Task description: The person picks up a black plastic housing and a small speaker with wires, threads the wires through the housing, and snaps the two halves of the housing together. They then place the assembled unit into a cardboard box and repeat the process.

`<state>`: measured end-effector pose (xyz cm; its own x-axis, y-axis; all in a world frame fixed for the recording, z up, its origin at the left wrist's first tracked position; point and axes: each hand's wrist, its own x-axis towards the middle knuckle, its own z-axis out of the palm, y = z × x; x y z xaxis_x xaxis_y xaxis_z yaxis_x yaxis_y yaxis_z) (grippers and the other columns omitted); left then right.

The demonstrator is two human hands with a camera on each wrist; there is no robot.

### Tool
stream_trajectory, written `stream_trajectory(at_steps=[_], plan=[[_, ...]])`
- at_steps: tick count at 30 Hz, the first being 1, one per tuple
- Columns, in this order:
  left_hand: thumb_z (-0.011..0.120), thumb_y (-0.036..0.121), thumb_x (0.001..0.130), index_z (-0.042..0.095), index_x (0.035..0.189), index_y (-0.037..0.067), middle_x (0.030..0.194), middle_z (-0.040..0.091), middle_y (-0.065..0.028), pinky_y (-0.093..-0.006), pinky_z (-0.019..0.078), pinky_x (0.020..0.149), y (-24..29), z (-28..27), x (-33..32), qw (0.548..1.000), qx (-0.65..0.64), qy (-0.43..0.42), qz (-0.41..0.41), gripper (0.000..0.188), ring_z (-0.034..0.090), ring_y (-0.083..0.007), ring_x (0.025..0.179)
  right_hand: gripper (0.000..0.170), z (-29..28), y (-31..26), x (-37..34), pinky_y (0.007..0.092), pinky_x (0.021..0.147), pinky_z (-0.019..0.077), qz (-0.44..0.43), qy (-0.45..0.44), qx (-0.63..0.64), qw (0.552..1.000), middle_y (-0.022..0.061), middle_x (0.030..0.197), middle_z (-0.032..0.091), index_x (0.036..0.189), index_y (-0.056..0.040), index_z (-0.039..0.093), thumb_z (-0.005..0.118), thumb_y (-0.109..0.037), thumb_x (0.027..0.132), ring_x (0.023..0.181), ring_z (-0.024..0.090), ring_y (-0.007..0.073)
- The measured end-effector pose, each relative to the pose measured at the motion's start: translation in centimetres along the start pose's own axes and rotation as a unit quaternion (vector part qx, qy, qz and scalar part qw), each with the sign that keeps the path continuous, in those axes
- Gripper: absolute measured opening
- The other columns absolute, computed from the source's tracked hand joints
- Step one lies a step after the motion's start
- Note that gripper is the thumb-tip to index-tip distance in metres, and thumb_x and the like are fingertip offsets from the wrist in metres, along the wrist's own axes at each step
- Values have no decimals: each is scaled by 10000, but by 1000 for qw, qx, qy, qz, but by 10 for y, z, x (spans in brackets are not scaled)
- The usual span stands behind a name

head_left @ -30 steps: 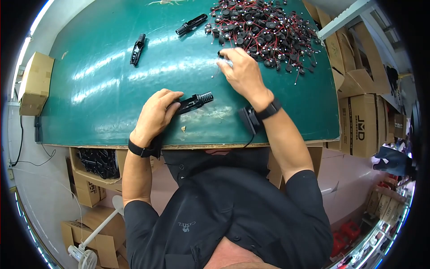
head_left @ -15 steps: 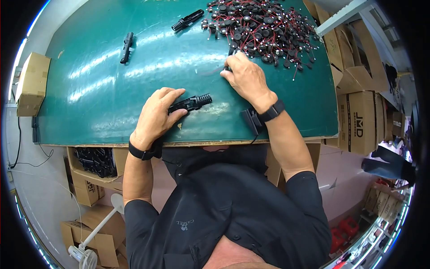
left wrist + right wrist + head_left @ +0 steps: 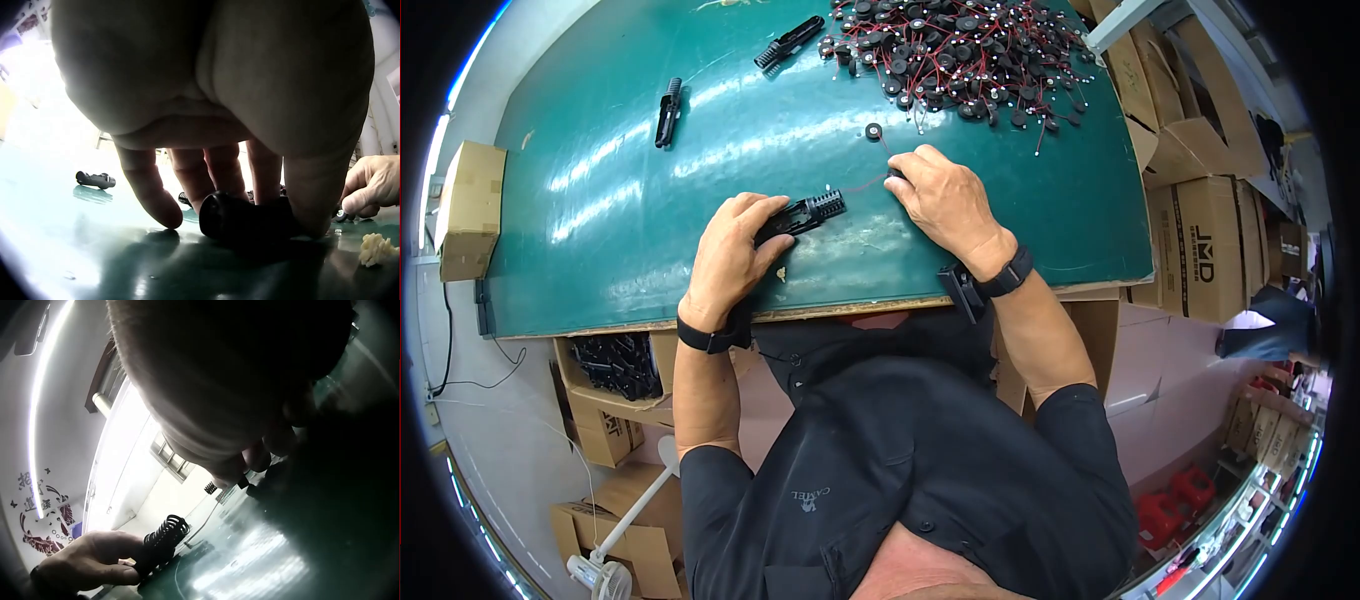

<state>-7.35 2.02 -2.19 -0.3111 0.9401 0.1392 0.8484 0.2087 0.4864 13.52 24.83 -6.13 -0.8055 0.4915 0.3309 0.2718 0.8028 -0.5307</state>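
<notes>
In the head view my left hand [image 3: 732,246] grips a black part with a ribbed, coil-like end [image 3: 827,204], thumb on the near side and fingers on the far side. The left wrist view shows the dark body [image 3: 247,215] of that part under the fingers, on the green table. My right hand [image 3: 945,204] pinches a small black piece [image 3: 895,173] with thin red wires, right of the ribbed end. A round black disc [image 3: 874,131] on a wire lies just beyond the right fingertips.
A heap of black discs with red wires [image 3: 960,55] covers the far right of the green table [image 3: 600,220]. Two similar black parts [image 3: 668,113] [image 3: 790,43] lie at the back. A yellowish crumb [image 3: 781,273] sits near the left thumb; a carton [image 3: 472,210] stands left.
My right hand has come away from the heap toward the ribbed end, bringing a small wired piece and a disc. My left hand still holds its part. The whole head view has shifted slightly.
</notes>
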Motion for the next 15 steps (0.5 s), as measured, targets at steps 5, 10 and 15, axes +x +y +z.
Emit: stream_trajectory(at_steps=[5,10,15], plan=[[859,107,838,726,1333,57,1185,717,-155,-441,547,962,4,1,1,1000,10,4,-7,515,663,-373,1116,205,-2,0,-5,449,744,587,1,-1,27,1000,104,991,713,1104,-86,737,796,-204,948,855,717,360],[857,105,839,727,1333,70,1176,716,-147,-438,548,944,9,1,3,1000,18,-3,-5,512,662,-370,1093,176,-1,-4,-11,445,748,585,-2,11,38,999,101,1000,717,1081,-85,749,791,-194,950,853,718,352],[848,92,846,729,1323,77,1148,717,-139,-434,552,919,6,3,4,999,34,-5,11,492,666,-367,1057,180,-1,-2,-12,444,755,586,1,1,53,999,101,1013,718,1084,-88,750,795,-186,940,861,716,352]])
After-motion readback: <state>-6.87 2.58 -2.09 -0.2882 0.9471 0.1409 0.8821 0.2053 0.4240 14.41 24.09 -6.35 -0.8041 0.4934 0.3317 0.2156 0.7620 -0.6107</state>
